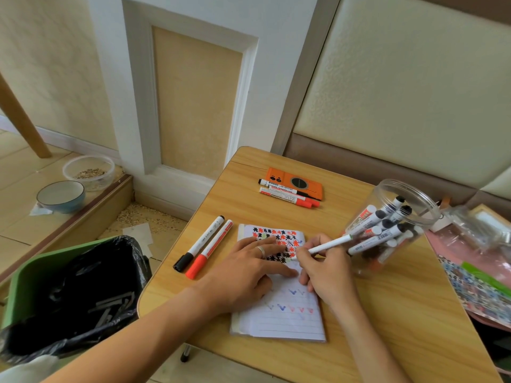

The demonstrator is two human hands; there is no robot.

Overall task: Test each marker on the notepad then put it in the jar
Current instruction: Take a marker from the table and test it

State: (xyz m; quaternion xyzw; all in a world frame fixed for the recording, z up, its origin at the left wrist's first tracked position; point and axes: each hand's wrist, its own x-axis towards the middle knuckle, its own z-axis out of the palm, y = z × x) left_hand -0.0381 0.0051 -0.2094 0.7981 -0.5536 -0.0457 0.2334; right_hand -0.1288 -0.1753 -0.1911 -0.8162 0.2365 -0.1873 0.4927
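A lined notepad [287, 319] covered in coloured marks lies on the small wooden table [387, 327]. My left hand [249, 269] presses flat on the page, fingers spread. My right hand [326, 272] grips a thin white marker [329, 245] with its pale green tip touching the paper. A clear plastic jar [387, 230] lies tilted at the right, holding several markers. A black-capped marker [199, 243] and a red-capped marker [209, 249] rest side by side left of the notepad.
An orange case [307, 181] with three more markers [287, 194] lies at the table's far side. A green bin with a black liner [69, 286] stands at the left. Bags and patterned packets [475, 272] crowd the right edge. Bowls [60, 196] sit on the floor.
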